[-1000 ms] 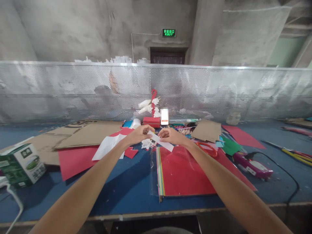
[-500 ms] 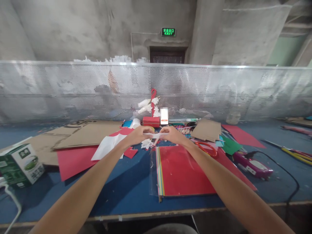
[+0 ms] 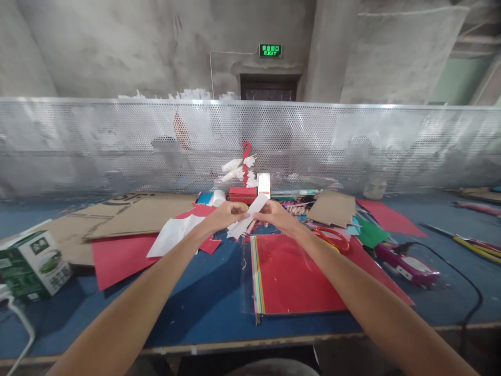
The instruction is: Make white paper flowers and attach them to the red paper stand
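Note:
Between my two hands is a folded white paper strip (image 3: 259, 203), slanting from upper right to lower left. My left hand (image 3: 226, 215) is closed, with thumb and fingers pinching the strip's left side. On the other side my right hand (image 3: 278, 215) pinches it near the middle. Just beyond my hands stands a red paper piece with a curled top (image 3: 246, 151), with white paper flowers (image 3: 234, 174) on it. A small red box (image 3: 242, 194) sits at its foot. Below my right forearm lies a pack of coloured paper (image 3: 297, 277), red side up.
Cardboard sheets (image 3: 144, 214), red paper (image 3: 121, 261) and white paper (image 3: 170, 237) lie at left, near a green and white carton (image 3: 35, 266). To the right are red-handled scissors (image 3: 332, 237), a purple power strip (image 3: 407, 266) and yellow-handled pliers (image 3: 477, 248). A perforated metal screen (image 3: 313, 146) stands behind.
The white paper strip has turned from lying flat and level between my fingers to a steep slant, showing more of its face. Both hands stay nearly in place.

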`<state>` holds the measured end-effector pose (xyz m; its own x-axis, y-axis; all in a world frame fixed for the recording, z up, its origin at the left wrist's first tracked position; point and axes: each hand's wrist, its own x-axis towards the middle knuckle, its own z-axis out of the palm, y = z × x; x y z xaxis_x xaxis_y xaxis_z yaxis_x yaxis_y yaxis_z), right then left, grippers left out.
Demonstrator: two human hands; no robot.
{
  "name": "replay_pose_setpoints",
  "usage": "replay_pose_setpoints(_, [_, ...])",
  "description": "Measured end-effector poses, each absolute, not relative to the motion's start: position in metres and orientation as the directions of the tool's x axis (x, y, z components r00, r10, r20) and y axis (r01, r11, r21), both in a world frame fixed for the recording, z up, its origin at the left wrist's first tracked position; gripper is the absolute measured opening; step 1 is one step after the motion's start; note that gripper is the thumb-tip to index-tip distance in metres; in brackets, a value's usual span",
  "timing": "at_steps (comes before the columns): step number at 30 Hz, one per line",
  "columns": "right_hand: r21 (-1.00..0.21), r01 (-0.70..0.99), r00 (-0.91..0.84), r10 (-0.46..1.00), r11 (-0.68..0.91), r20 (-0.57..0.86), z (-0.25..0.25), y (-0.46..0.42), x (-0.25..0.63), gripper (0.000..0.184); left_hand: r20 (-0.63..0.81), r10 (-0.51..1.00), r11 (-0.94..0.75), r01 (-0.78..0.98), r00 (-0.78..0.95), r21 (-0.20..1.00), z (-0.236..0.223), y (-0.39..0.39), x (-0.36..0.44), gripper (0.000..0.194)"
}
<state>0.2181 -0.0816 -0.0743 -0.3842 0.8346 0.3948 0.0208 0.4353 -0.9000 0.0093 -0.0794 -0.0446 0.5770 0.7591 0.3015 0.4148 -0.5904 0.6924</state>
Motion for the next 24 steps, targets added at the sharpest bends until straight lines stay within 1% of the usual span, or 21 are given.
replay_pose_setpoints(2, [-0.918,-0.039,-0.392,0.839,0.394,0.377,-0.077,-0.083,0.212,0.038,0.288,0.771,-0.563,0.397,0.567,0.725,-0.044,-0.081,0.01,0.025])
replay_pose_setpoints(4, [-0.923,-0.059,-0.379,0.847,0.38,0.373,-0.079,-0.083,0.208,0.037,0.287,0.779,-0.557,0.405,0.558,0.725,-0.045,-0.08,0.01,0.024])
replay_pose_setpoints(8, [-0.923,-0.042,-0.331,0.866,0.382,0.374,-0.08,-0.082,0.209,0.032,0.301,0.763,-0.584,0.411,0.571,0.7,-0.05,-0.074,0.009,0.027])
replay_pose_setpoints(11, [-0.917,-0.026,-0.331,0.862,0.398,0.384,-0.078,-0.083,0.212,0.031,0.294,0.757,-0.579,0.392,0.583,0.715,-0.053,-0.07,0.01,0.026])
replay_pose_setpoints(15, [-0.921,-0.013,-0.347,0.862,0.39,0.37,-0.076,-0.085,0.211,0.032,0.267,0.78,-0.543,0.4,0.566,0.738,-0.052,-0.071,0.012,0.022])
replay_pose_setpoints(18, [-0.928,-0.017,-0.338,0.872,0.371,0.355,-0.076,-0.085,0.21,0.034,0.265,0.782,-0.545,0.411,0.565,0.731,-0.051,-0.072,0.013,0.021])
replay_pose_setpoints(24, [-0.939,-0.044,-0.311,0.888,0.342,0.338,-0.075,-0.087,0.209,0.033,0.302,0.778,-0.566,0.404,0.551,0.719,-0.053,-0.07,0.012,0.026])
